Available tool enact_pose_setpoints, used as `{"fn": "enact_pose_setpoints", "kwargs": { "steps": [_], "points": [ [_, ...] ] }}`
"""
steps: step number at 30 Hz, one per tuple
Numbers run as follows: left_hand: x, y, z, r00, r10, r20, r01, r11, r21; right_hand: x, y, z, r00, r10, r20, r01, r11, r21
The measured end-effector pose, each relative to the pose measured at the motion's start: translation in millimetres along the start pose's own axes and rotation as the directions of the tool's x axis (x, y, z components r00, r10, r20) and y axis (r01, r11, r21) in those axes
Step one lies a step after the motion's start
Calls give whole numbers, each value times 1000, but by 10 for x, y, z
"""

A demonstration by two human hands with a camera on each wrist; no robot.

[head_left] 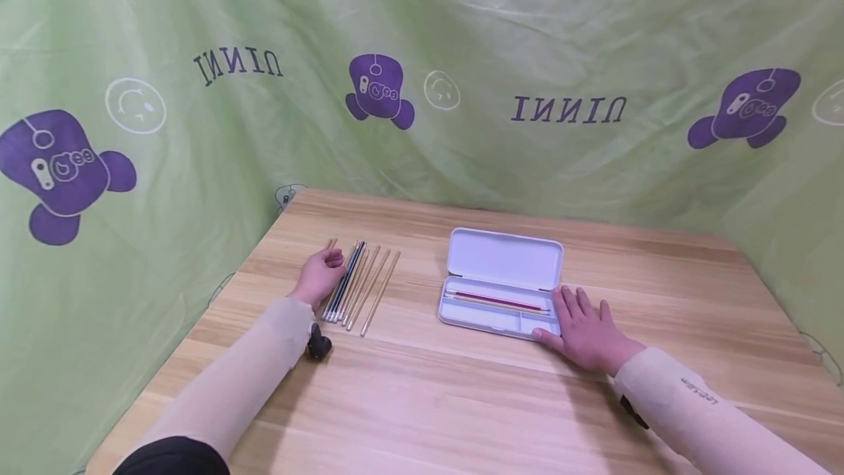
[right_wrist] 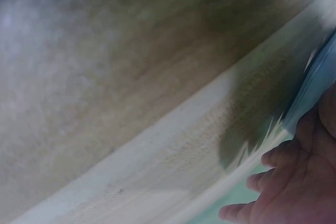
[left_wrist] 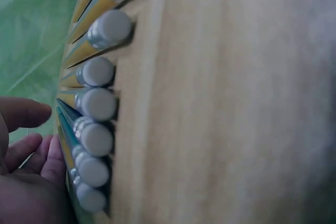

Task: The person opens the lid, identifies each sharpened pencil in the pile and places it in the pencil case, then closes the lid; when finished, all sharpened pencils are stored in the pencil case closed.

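Several pencils (head_left: 364, 288) lie side by side on the left of the table, some dark and the others wood-coloured, their white eraser ends (left_wrist: 98, 104) towards the person. At the row's left side is my left hand (head_left: 321, 275), fingers slightly bent and thumb apart; nothing is visibly held, though the hand covers part of the leftmost pencils. A pale pencil case (head_left: 488, 322) stands with its lid (head_left: 506, 256) raised. Inside its long compartment lie a red pencil (head_left: 497, 300) and a wood-coloured one. My right hand (head_left: 587, 332), fingers spread, rests against the case's right edge.
The wooden table (head_left: 422, 402) carries the pencils and case, with bare wood between them and in front. A green curtain (head_left: 461, 167) with purple figures hangs behind the table and along its sides.
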State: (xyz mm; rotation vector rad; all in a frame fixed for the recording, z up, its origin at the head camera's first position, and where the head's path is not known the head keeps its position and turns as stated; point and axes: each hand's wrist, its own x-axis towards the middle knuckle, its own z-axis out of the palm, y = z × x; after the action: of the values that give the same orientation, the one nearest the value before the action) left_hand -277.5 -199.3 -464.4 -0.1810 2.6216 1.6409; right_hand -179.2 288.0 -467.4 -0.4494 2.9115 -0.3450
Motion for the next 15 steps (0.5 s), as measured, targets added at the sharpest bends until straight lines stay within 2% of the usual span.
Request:
{"fn": "enact_pose_setpoints", "kwargs": {
  "steps": [3, 7, 15],
  "points": [
    [-10, 38, -1, 999, 30, 10, -32, 988, 148, 0, -13, -7, 1000, 0, 5, 0, 1000, 4],
    [6, 98, -3, 997, 62, 42, -72, 949, 306, -4, -22, -6, 1000, 2, 6, -2, 1000, 11],
    [79, 210, -45, 995, 0, 100, -42, 908, 417, -13, -20, -15, 1000, 1, -3, -1, 1000, 11]
  ]
}}
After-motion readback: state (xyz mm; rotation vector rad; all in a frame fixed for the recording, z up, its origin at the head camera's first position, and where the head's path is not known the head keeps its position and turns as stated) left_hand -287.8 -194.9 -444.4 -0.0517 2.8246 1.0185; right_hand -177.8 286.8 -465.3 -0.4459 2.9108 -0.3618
